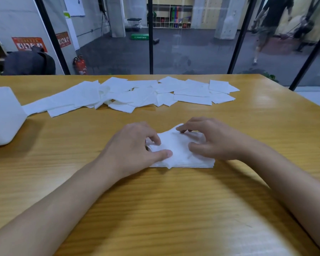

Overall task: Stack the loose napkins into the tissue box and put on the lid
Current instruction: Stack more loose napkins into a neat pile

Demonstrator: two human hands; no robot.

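napkin stack point(181, 151) outside tissue box point(2, 115), loose napkins point(129, 95)

A person's left hand point(135, 145) and right hand point(214, 141) close on a small stack of napkins point(181, 159) lying on a wooden table point(174, 209); the left grips the stack's left edge with its thumb laid on top, while the right's curled fingers and thumb pinch the rumpled top sheet. Loose napkins point(137, 95) lie overlapping in a ragged row across the far side of the table, well apart from the stack. A white box point(4, 115) stands at the left edge, touching the row's end. Beyond black-framed glass, a fire extinguisher point(80, 65) stands on the floor and another person point(272, 21) is seen at upper right
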